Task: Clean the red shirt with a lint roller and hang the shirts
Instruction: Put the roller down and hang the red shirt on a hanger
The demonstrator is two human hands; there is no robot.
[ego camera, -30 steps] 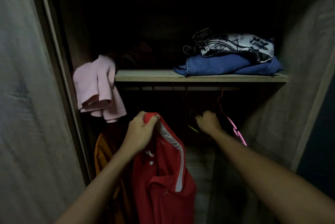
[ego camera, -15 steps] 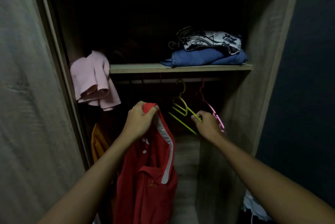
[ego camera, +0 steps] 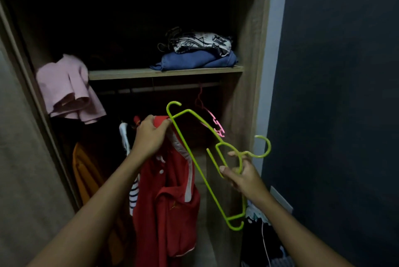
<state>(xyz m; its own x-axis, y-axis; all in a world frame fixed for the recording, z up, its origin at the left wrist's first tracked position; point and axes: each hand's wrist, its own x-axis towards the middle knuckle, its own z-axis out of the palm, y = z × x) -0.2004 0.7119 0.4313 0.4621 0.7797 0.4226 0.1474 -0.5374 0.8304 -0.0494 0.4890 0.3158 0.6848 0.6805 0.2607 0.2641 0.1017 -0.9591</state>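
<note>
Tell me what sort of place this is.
Most likely a wardrobe: a hanging rail under a wooden shelf, folded clothes stacked on the shelf, and a pink hanger hooked on the rail.

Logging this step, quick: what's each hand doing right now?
Left hand: closed, gripping the red shirt at its collar.
Right hand: closed, holding the green hanger near its hook.

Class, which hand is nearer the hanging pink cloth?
Left. The left hand, gripping the red shirt, is below-right of the pink cloth; the right hand, holding the green hanger, is farther right.
</note>
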